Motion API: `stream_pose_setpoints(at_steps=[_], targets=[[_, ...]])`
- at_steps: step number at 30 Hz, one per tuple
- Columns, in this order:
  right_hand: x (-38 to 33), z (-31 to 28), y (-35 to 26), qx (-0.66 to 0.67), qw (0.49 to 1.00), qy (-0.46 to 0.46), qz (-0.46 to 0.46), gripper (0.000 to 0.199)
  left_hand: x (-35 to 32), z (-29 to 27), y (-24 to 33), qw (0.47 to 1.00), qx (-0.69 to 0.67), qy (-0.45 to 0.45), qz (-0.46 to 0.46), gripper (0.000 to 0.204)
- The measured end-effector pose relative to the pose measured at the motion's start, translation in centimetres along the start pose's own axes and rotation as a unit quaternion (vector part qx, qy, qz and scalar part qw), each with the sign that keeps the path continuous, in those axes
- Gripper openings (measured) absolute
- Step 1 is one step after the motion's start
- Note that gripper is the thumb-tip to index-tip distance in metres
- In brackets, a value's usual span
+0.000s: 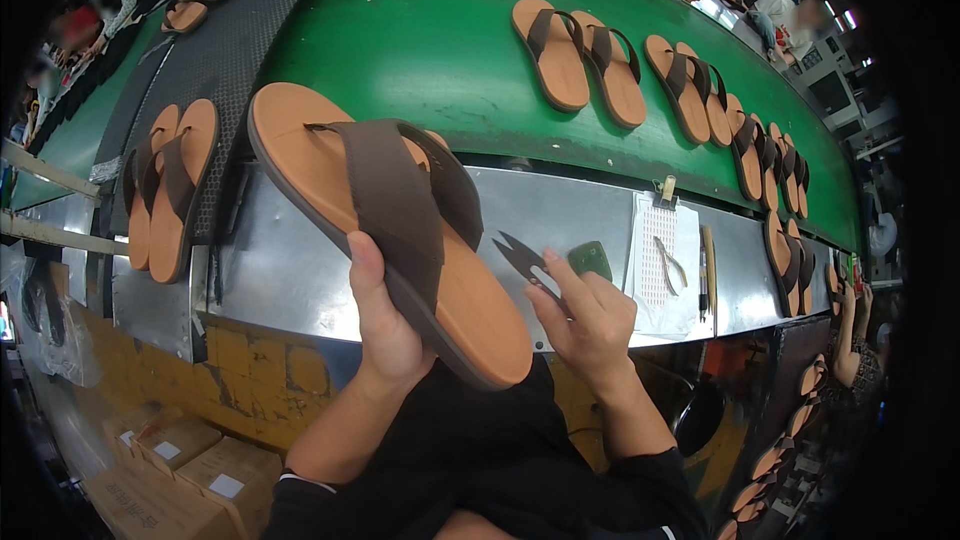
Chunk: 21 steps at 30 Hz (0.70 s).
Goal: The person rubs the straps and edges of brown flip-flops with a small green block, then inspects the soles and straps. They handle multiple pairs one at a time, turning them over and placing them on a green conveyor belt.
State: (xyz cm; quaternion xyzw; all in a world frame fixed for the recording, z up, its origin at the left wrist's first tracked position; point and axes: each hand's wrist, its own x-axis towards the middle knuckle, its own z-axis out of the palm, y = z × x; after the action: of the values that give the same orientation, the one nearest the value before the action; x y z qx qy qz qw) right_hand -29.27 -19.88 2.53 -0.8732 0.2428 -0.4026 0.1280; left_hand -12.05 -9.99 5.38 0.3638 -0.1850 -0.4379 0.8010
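My left hand (385,325) grips a tan flip-flop (300,155) with a wide brown strap, holding it up from below at its heel half; a second sole seems to lie behind it. My right hand (590,325) holds small dark thread snips (522,255), blades open and pointing toward the sandal's edge. Both hands hover over a shiny metal ledge (290,270) in front of a green conveyor belt (420,30).
Several pairs of tan sandals (580,55) lie on the belt; another pair (170,185) sits on a dark belt at left. On the ledge: a clipped paper sheet (665,260), pliers, a pen, a green block (590,260). Cardboard boxes (170,470) below left. Other people's hands at far right and top.
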Motion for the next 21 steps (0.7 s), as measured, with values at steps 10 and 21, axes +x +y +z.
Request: stream_pose_setpoints(at_steps=[10, 21], targets=[[1.5, -0.1, -0.4, -0.024, 0.997, -0.005, -0.068, 0.043, -0.5, 0.2, -0.3, 1.000, 0.014, 0.014, 0.012, 0.073], [1.3, -0.6, -0.1, -0.053, 0.996, -0.003, -0.076, 0.041, -0.6, 1.1, -0.6, 0.999, 0.031, 0.017, 0.003, 0.073]])
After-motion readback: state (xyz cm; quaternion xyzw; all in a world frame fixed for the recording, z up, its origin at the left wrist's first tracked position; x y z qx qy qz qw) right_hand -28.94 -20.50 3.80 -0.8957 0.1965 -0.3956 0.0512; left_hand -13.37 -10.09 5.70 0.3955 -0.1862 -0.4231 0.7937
